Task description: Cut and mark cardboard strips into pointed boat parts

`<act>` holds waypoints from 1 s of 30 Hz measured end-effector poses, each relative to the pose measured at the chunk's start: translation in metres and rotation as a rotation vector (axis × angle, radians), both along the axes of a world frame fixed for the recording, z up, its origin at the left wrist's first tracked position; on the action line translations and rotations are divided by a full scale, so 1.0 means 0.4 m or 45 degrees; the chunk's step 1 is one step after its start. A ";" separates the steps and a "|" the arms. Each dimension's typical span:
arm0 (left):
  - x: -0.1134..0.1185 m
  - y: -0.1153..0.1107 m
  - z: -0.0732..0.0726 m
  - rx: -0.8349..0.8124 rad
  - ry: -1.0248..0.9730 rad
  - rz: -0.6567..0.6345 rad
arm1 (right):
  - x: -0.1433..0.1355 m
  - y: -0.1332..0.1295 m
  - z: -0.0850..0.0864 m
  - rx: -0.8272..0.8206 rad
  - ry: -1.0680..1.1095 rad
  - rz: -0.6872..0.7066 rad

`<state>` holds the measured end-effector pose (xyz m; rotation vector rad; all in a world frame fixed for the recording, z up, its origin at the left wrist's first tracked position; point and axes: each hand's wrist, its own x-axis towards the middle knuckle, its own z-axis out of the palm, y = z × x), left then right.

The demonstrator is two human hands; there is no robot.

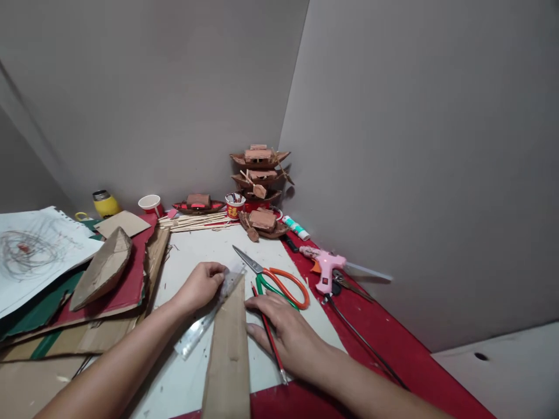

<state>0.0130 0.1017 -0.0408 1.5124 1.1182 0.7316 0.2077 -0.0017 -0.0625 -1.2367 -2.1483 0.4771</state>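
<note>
Brown cardboard strip (229, 349), lying lengthwise on the table (201, 247), running from the near edge toward the far edge. Should handle as light, fairly stiff lengthwise, likely quick to crease across, and dry rather than slippery. Best taken by both long edges near the middle, sparing the slanted far tip. Looks flat and matt, with small surface marks and a straight right side. Bordered on the left by a transparent ruler (192, 337), seemingly pinched by the left hand (204, 288), with thumb and forefinger drawn together. Touched along the right side by the right hand (288, 329), with thumb and forefinger spread and a red pencil (276, 355) running between; hard to judge how firmly held.
</note>
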 end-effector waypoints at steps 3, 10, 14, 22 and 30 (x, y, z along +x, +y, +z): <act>-0.003 -0.005 -0.005 -0.081 -0.075 0.093 | 0.000 0.001 0.001 0.000 -0.060 0.028; -0.003 -0.039 0.046 -0.175 -0.192 0.187 | 0.004 -0.007 0.010 -0.032 -0.122 0.059; 0.009 -0.052 0.043 -0.217 -0.205 0.243 | 0.006 -0.012 0.011 -0.013 -0.133 0.053; 0.009 -0.060 0.006 0.046 0.050 0.139 | 0.009 -0.009 0.022 -0.008 -0.137 0.066; -0.001 -0.049 -0.005 -0.018 0.108 0.057 | 0.011 -0.010 0.022 -0.062 -0.165 0.077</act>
